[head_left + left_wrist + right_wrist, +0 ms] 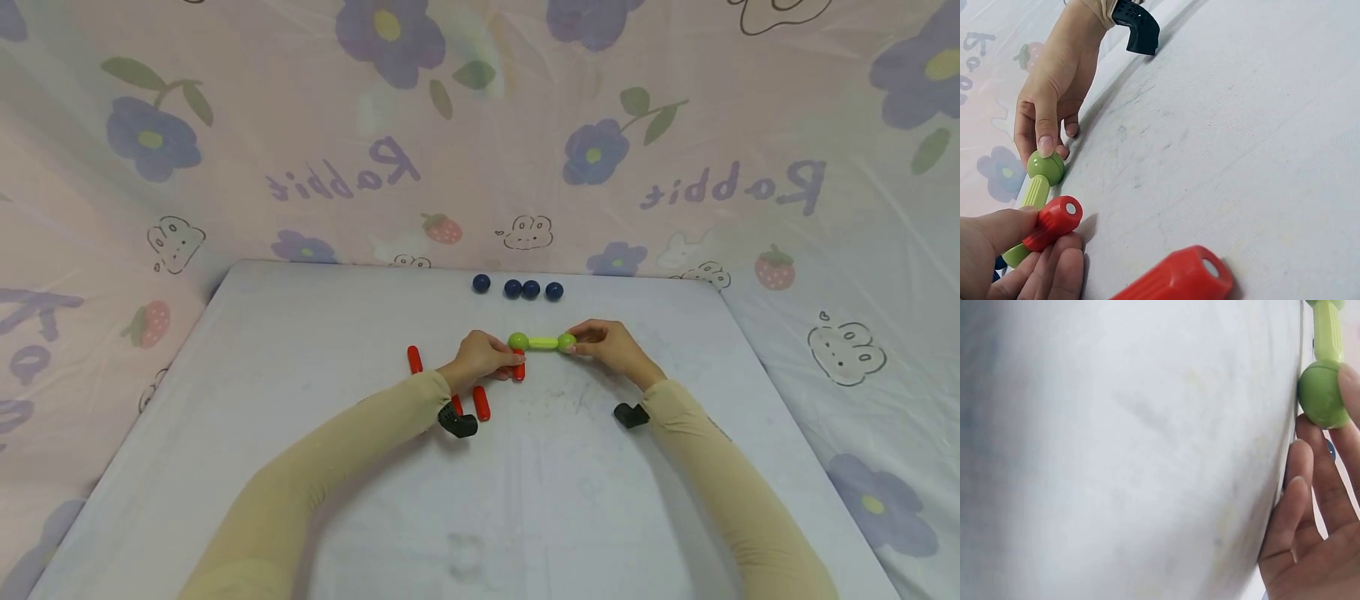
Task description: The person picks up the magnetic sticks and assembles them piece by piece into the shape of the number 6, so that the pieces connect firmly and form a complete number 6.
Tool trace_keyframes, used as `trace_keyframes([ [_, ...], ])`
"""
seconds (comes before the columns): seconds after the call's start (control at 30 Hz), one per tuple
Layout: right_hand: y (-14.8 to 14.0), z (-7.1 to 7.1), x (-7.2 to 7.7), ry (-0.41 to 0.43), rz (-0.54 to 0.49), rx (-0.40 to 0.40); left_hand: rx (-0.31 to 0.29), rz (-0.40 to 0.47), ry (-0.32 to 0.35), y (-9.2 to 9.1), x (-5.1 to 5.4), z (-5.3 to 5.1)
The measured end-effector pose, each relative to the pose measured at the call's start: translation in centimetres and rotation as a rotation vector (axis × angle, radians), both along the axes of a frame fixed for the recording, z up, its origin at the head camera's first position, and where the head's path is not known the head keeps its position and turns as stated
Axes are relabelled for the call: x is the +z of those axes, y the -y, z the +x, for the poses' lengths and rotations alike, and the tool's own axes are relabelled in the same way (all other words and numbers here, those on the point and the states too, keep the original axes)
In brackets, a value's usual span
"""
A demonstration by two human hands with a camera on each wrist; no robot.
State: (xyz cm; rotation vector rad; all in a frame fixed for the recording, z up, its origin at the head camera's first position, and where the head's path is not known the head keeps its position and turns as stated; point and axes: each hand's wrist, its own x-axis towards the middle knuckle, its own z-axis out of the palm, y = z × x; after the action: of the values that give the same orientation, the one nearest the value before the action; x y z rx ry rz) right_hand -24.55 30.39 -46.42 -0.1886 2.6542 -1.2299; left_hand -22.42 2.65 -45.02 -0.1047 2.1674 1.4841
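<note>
A light green rod (pixel 543 343) joins two green balls, the left one (pixel 518 341) and the right one (pixel 567 343). My left hand (pixel 482 357) pinches a red rod (pixel 519 367) between thumb and fingers, its upper end at the left ball. In the left wrist view the red rod (pixel 1054 223) shows a silver disc on its free end. My right hand (pixel 609 343) pinches the right ball; in the right wrist view the thumb and fingertips are on that green ball (pixel 1322 394), with the other fingers loosely bent.
Several dark blue balls, one of them (pixel 482 283), stand in a row near the table's back edge. More red rods lie by my left forearm, one (pixel 415 359) behind it and one (pixel 482 403) in front. A patterned curtain (pixel 465 150) surrounds the white table (pixel 555 517).
</note>
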Motion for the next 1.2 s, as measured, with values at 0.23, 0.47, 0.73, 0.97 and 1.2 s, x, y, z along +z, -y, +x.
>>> trace_keyframes([
  [0.23,0.1,0.0,0.2,0.008,-0.002,0.004,-0.005,0.006,-0.003,0.1,0.0,0.0],
  [0.47,0.0,-0.1,0.9,0.070,0.049,0.029,0.003,0.024,0.013,0.0,0.0,0.1],
  [0.73,-0.3,-0.9,2.4,0.143,0.076,0.105,0.003,0.055,0.010,0.0,-0.1,0.2],
  [0.97,-0.2,-3.4,3.7,0.108,0.002,-0.006,-0.002,0.054,0.011,0.1,0.1,0.1],
  [1.2,0.5,-6.4,4.6,0.090,-0.057,-0.101,-0.001,0.051,0.010,0.0,0.0,0.0],
])
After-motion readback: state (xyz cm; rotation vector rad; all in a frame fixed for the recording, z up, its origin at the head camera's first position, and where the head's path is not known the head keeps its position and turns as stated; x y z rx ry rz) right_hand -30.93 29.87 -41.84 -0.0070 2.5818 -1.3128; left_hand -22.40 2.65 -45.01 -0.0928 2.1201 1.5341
